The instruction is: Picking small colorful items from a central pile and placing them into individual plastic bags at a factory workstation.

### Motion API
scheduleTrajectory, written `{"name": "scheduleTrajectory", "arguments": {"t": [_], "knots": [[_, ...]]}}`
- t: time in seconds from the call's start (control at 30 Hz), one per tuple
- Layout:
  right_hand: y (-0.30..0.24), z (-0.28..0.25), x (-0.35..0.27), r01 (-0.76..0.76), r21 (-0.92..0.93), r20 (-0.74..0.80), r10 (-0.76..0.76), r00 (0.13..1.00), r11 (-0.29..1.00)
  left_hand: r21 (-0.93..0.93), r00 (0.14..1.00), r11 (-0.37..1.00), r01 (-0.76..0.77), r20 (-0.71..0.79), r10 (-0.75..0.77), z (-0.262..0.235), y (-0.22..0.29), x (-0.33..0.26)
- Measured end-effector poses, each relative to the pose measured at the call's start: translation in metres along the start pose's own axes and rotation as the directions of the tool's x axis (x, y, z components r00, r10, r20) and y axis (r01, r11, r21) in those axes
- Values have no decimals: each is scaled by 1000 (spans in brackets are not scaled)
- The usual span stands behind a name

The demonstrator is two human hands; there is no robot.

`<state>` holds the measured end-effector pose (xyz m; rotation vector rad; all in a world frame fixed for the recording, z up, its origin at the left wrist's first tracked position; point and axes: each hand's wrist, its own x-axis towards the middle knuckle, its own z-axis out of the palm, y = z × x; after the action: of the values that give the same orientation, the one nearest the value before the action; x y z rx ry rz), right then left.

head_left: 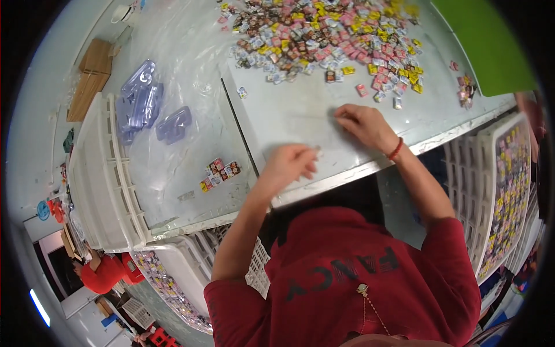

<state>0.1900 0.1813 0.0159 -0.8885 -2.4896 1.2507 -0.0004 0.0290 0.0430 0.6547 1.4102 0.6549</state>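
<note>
White tabletop (300,107), small printed packets (332,37), hands (370,128) nearby, dark-lettered red shirt (347,248)

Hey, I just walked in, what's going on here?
Someone in a red shirt has both hands over a table, near a big pile of colourful packets. The left hand is blurred, the right hand loosely curled; I can't tell whether either holds anything. To the left are a packet cluster and bluish plastic pieces.

I am counting one left hand (285,169), one right hand (370,128), one red bracelet (395,149), one necklace (363,290) and one green board (485,46). The little packets (341,43) in the big heap are lying so close together that I am not managing to count them.
</note>
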Motion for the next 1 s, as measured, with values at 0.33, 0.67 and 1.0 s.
{"name": "scheduleTrajectory", "arguments": {"t": [0.33,0.67,1.0], "knots": [[-37,5,54,91,-464,-160,-184,970,881,858,267,411,-309,-337,903,-74,22,68],[-8,27,96,310,-599,-196,-511,837,738,943,328,276,-186,-205,922,-82,11,84],[10,-11,90,251,-586,-128,-394,910,770,886,489,448,-124,-338,804,-79,10,57]]}}
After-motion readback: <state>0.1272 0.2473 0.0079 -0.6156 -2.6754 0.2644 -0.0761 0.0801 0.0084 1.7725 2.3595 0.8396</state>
